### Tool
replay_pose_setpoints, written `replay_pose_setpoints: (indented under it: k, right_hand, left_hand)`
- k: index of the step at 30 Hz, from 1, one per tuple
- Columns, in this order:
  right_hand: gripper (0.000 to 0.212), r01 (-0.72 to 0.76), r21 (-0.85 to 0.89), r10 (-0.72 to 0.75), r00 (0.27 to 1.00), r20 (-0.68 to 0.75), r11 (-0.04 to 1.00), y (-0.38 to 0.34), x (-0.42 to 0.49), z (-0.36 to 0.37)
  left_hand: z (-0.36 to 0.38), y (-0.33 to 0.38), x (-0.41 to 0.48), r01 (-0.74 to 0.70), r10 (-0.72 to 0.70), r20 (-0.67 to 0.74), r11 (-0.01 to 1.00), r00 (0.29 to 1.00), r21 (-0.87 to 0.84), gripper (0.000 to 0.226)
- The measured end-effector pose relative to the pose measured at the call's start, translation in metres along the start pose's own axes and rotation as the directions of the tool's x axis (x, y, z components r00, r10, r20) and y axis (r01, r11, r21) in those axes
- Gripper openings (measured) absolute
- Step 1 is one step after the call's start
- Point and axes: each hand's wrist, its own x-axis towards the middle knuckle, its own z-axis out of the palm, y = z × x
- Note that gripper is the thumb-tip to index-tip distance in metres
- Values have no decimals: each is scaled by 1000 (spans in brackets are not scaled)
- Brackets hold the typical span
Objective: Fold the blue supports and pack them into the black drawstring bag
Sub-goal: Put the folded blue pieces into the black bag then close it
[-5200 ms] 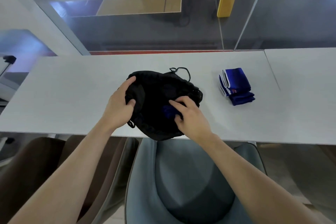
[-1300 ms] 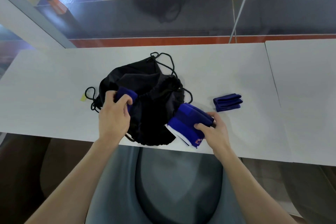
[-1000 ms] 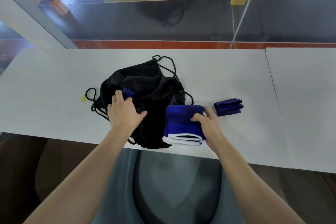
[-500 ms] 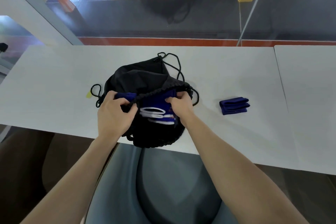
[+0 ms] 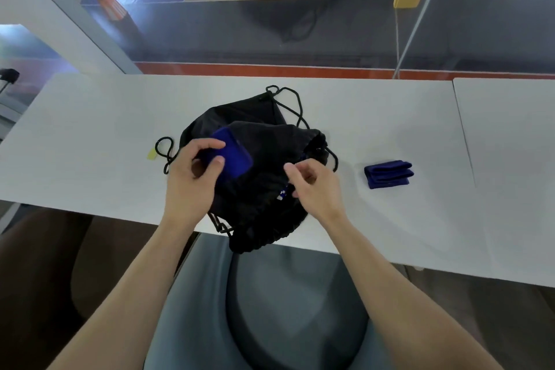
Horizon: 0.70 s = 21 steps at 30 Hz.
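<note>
My left hand (image 5: 192, 182) grips a blue support (image 5: 235, 156) atop the black bag (image 5: 264, 213). My right hand (image 5: 315, 189) curls at the bag's mouth; I can't tell its hold.

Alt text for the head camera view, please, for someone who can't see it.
A person's left hand grips a folded blue support over a black drawstring bag on a white table, with the right hand at its mouth. A second support lies folded to the right.

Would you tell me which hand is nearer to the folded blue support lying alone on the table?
Right. The right hand is over the bag, left of that folded support; the left hand grips another blue support farther left.
</note>
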Motion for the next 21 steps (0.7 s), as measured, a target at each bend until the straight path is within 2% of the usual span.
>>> replay_pose_setpoints:
  k: [1,3,6,9,10,12,13,14,15,16,17,18,20,21]
  right_hand:
    - [26,-6,150,-8,996,90,989,-7,-15,0]
    - [30,-33,328,-43,974,221,944,-20,-40,0]
    - [39,-52,450,-56,973,223,891,-22,-57,-5]
    - [60,-96,478,-5,979,206,873,-12,-63,-18]
    - [56,-97,443,16,983,182,891,-7,-64,-23]
    - [32,-96,348,72,994,80,933,5,-60,-29]
    - [23,-121,317,120,993,23,941,12,-57,-32]
    - [20,-159,305,173,985,-21,939,20,-54,-35]
    - [19,-195,313,222,974,-53,929,28,-52,-37]
    - [20,-226,330,264,961,-75,916,34,-51,-37]
    - [21,-253,336,296,952,-81,907,40,-51,-37]
    - [21,-266,318,306,948,-83,910,45,-51,-37]
    - [25,-265,245,286,957,-55,933,49,-52,-33]
    - [29,-259,217,270,962,-24,941,47,-51,-31]
  left_hand:
    - [4,3,-4,51,-42,70,991,997,-122,29]
    - [16,8,-17,114,-70,196,968,978,-223,33]
    - [32,8,-30,42,-1,307,991,952,-129,27]
    - [46,6,-35,-22,35,371,999,928,-39,21]
    - [52,4,-35,-24,33,395,999,918,-29,22]
    - [62,-1,-36,-22,17,439,1000,898,6,28]
    - [66,-8,-37,-51,16,433,996,901,70,29]
    - [69,-17,-38,-131,39,394,969,918,210,31]
    - [71,-28,-39,-232,70,352,866,933,442,42]
    - [70,-40,-40,-286,80,333,718,939,634,55]
    - [67,-51,-38,-291,76,311,611,947,737,60]
    - [63,-57,-34,-250,60,268,599,961,761,50]
    - [53,-52,-24,-123,50,124,699,991,704,22]
    - [48,-46,-18,-63,40,50,752,998,656,22]
